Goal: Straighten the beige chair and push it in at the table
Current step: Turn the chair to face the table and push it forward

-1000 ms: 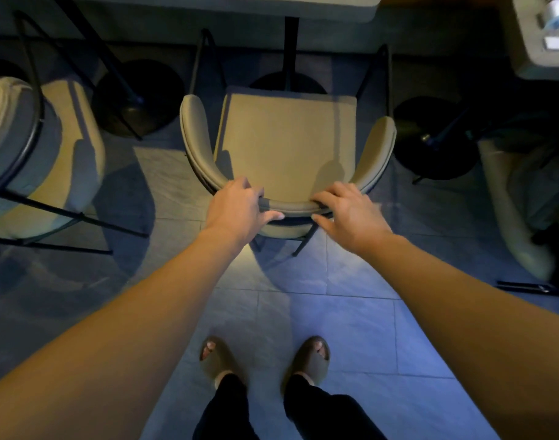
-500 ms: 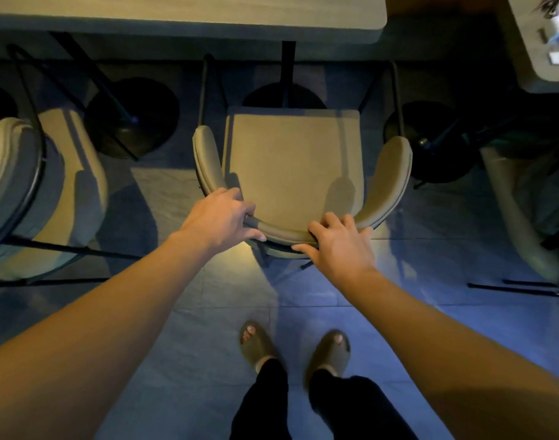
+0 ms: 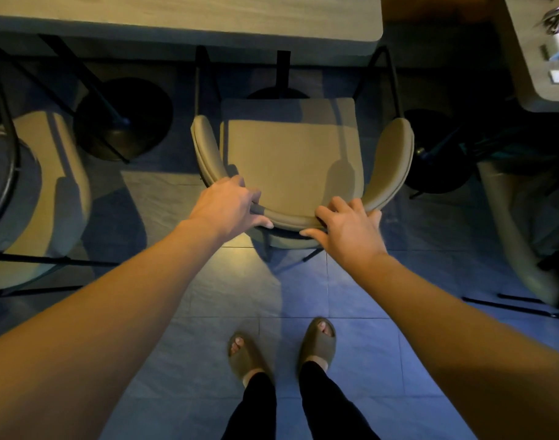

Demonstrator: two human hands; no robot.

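Note:
The beige chair (image 3: 291, 154) stands square to the wooden table (image 3: 183, 14), its seat front in the table's shadow near the black pedestal post. My left hand (image 3: 230, 206) grips the left part of the curved backrest, fingers over the top and thumb beneath. On the right part of the backrest my right hand (image 3: 348, 227) holds on with fingers spread over the rim and thumb under it. The chair's rear legs show below the backrest.
A second beige chair (image 3: 33, 192) sits to the left, close by. Round black table bases (image 3: 122, 119) lie on the tiled floor on either side. Another table (image 3: 545, 58) with small items is at the upper right. My sandalled feet (image 3: 281, 347) stand behind the chair.
The chair has slid forward toward the table and I have stepped after it. Both hands stayed on the backrest; the right hand's fingers have spread wider.

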